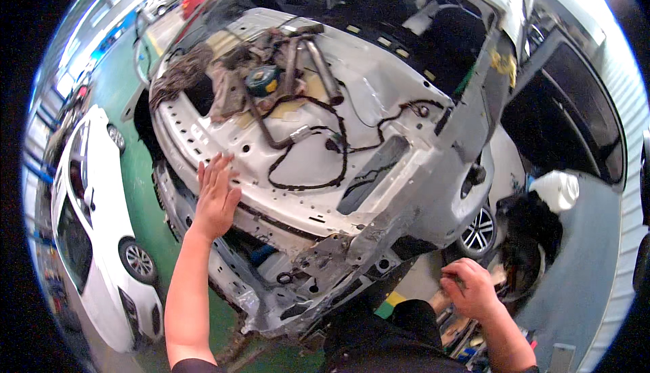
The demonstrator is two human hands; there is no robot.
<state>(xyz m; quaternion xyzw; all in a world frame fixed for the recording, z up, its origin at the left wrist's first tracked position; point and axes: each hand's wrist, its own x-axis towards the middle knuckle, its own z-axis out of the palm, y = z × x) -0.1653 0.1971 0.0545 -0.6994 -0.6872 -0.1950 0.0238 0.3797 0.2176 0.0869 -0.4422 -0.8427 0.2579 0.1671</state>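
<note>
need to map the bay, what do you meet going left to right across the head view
white car → left hand → black wiring loom on the stripped car body → right hand → alloy wheel → white jug

Bright daylight, glare top right; heavy fisheye bend + black corners, slight blur.

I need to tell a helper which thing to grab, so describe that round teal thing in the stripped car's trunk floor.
Start at the stripped white car body, rear panels removed. In its bare trunk floor, beyond the black wiring loop, sits a round teal container beside grey pipes. It alone is teal with a yellow patch.
</note>
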